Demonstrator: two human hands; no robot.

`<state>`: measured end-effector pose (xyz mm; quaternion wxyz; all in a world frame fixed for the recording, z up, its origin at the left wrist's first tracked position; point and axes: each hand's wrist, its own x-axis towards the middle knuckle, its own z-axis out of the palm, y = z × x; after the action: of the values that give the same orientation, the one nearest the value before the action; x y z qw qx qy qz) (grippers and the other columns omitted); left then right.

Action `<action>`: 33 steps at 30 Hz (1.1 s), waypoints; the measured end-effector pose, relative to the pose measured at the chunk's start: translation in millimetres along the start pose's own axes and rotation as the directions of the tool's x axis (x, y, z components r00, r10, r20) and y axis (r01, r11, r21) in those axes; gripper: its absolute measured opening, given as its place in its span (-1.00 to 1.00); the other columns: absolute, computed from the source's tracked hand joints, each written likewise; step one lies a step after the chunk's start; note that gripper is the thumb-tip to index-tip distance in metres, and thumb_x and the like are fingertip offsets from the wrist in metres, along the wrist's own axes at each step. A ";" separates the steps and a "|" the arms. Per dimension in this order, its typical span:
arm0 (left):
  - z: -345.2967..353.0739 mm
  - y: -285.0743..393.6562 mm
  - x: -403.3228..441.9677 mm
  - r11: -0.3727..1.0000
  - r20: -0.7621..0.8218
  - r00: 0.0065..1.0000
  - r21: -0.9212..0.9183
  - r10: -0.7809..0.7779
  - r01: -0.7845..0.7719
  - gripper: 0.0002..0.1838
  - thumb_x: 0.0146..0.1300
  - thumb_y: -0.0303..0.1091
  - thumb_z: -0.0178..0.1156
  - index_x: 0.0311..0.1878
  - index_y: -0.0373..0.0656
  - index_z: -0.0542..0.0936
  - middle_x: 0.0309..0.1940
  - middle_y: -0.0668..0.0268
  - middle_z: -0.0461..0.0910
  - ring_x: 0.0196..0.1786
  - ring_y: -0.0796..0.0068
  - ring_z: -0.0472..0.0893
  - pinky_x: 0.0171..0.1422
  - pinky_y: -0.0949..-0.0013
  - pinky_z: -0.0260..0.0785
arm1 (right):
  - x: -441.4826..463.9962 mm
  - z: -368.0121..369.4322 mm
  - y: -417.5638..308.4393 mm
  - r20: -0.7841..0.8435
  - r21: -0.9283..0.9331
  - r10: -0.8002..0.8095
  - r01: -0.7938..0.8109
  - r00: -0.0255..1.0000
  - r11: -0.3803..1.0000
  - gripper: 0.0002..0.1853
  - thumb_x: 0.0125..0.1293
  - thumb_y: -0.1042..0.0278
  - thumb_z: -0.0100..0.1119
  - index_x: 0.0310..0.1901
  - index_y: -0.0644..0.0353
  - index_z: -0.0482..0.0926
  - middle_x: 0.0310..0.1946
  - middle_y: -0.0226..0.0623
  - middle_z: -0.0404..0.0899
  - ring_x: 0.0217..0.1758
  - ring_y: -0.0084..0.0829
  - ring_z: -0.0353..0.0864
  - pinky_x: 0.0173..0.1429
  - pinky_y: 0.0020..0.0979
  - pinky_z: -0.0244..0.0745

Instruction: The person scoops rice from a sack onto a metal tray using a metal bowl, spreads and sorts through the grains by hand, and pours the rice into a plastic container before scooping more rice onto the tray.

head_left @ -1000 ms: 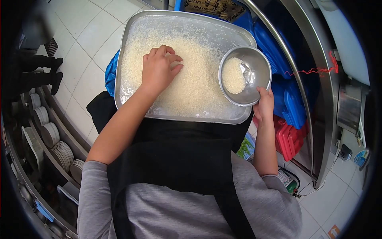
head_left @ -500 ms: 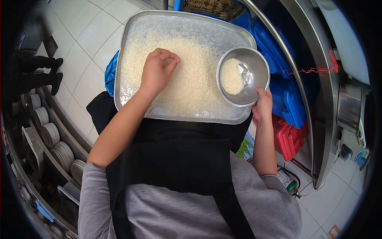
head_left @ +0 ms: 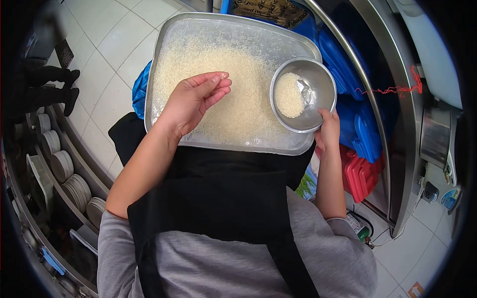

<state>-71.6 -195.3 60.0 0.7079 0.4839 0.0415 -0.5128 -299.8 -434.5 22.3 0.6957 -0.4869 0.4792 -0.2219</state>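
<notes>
White rice grains (head_left: 238,109) lie spread over a large metal tray (head_left: 298,44) on my lap. Above the rice, my left hand (head_left: 201,97) is turned partly palm up, its thumb pressed to the fingertips in a pinch. A tiny pale bit shows at the fingertips, too small to name. My right hand (head_left: 329,130) grips the near right rim of a round metal bowl (head_left: 315,111), thumb over the edge. The bowl is over the tray's right side, with a heap of rice in its left part.
Stacked plates (head_left: 77,189) stand on a shelf at the left. A person's dark-clad legs (head_left: 47,87) are at the upper left. Blue crates (head_left: 365,131), a red crate (head_left: 360,174) and a curved metal rail (head_left: 367,82) are at the right.
My left hand has closed from loosely spread fingers into a pinch, then rolled over so the thumb faces up. The bowl has shifted slightly left.
</notes>
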 end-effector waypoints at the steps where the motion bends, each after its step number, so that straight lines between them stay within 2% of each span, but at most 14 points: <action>1: -0.1 -0.1 -0.2 1.000 0.000 1.000 -0.002 0.002 -0.002 -0.74 0.34 -0.40 0.07 0.01 -0.34 0.52 -0.15 0.22 0.60 -0.09 0.52 0.60 0.08 0.57 0.48 | -0.5 0.7 -0.7 0.002 -0.002 -0.001 0.001 1.000 1.000 -0.62 0.18 0.54 -0.08 0.08 0.30 0.38 -0.11 -0.20 0.51 -0.11 -0.39 0.54 -0.02 -0.39 0.47; 7: -1.5 0.5 -0.5 0.999 0.024 1.000 -0.031 0.018 -0.017 -0.73 0.33 -0.40 0.09 0.00 -0.39 0.51 -0.12 0.16 0.58 -0.06 0.44 0.59 0.14 0.50 0.45 | -1.9 1.9 -2.6 0.011 -0.001 -0.006 0.006 1.000 1.000 -0.62 0.18 0.52 -0.07 0.07 0.28 0.39 -0.11 -0.21 0.51 -0.10 -0.39 0.54 -0.01 -0.39 0.47; 13: -0.4 0.9 -0.9 0.999 0.000 0.999 -0.023 0.036 -0.036 -0.74 0.30 -0.37 0.14 -0.04 -0.35 0.54 -0.16 0.20 0.60 -0.09 0.47 0.60 0.10 0.50 0.46 | 1.0 -1.4 2.6 0.018 -0.003 -0.013 0.013 1.000 1.000 -0.62 0.18 0.53 -0.07 0.08 0.29 0.38 -0.11 -0.22 0.51 -0.10 -0.39 0.54 0.00 -0.39 0.46; 16: -2.6 -0.5 0.5 0.999 -0.015 0.999 -0.025 0.036 -0.037 -0.76 0.29 -0.37 0.15 -0.07 -0.34 0.54 -0.18 0.21 0.61 -0.11 0.49 0.61 0.08 0.51 0.47 | -0.1 -0.1 2.6 0.026 -0.014 -0.011 0.012 1.000 1.000 -0.62 0.20 0.53 -0.06 0.08 0.31 0.37 -0.06 -0.16 0.50 -0.05 -0.32 0.54 0.06 -0.32 0.46; 18: -3.6 -0.9 0.4 0.999 -0.014 0.999 -0.007 0.035 -0.035 -0.79 0.30 -0.37 0.13 -0.08 -0.29 0.55 -0.21 0.28 0.61 -0.14 0.56 0.61 0.03 0.58 0.48 | -1.2 1.6 1.7 0.013 -0.021 0.003 -0.003 1.000 1.000 -0.62 0.20 0.53 -0.07 0.08 0.31 0.37 -0.07 -0.17 0.50 -0.05 -0.34 0.54 0.08 -0.32 0.44; 22: -6.5 -3.6 1.7 0.999 -0.016 0.999 0.006 0.040 -0.040 -0.83 0.30 -0.37 0.13 -0.11 -0.24 0.55 -0.23 0.29 0.61 -0.17 0.57 0.61 -0.02 0.59 0.48 | -2.2 2.5 1.4 0.013 -0.024 -0.002 0.002 1.000 1.000 -0.62 0.20 0.53 -0.07 0.09 0.32 0.37 -0.06 -0.18 0.50 -0.04 -0.34 0.53 0.09 -0.32 0.43; 25: -8.3 -4.3 1.5 0.998 -0.019 0.999 0.046 0.043 -0.042 -0.86 0.29 -0.37 0.14 -0.12 -0.17 0.55 -0.22 0.30 0.61 -0.20 0.60 0.61 -0.07 0.57 0.49 | -3.4 3.9 0.0 0.018 -0.017 0.000 0.001 1.000 1.000 -0.62 0.20 0.53 -0.07 0.09 0.32 0.37 -0.05 -0.17 0.50 -0.04 -0.34 0.53 0.09 -0.33 0.43; 27: -8.8 -4.6 0.9 0.983 -0.038 0.997 0.177 0.067 -0.059 -0.87 0.30 -0.36 0.13 -0.13 -0.13 0.55 -0.19 0.31 0.61 -0.23 0.60 0.61 -0.12 0.54 0.49 | -2.7 3.1 1.2 0.014 -0.024 0.004 -0.003 1.000 1.000 -0.62 0.20 0.53 -0.07 0.09 0.32 0.37 -0.05 -0.17 0.50 -0.04 -0.34 0.53 0.09 -0.33 0.43; 33: -10.0 -5.7 -0.1 0.981 -0.085 0.994 0.187 0.069 -0.052 -0.85 0.33 -0.33 0.08 -0.11 -0.13 0.55 -0.08 0.34 0.58 -0.23 0.53 0.62 -0.12 0.44 0.51 | -2.4 1.8 3.1 0.033 -0.025 -0.011 0.012 0.999 1.000 -0.61 0.20 0.52 -0.07 0.10 0.32 0.37 -0.05 -0.16 0.49 -0.03 -0.33 0.53 0.09 -0.33 0.43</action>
<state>-71.7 -187.9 51.1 0.6729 0.5712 0.0114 -0.4700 -299.7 -430.5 20.8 0.6961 -0.5018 0.4677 -0.2119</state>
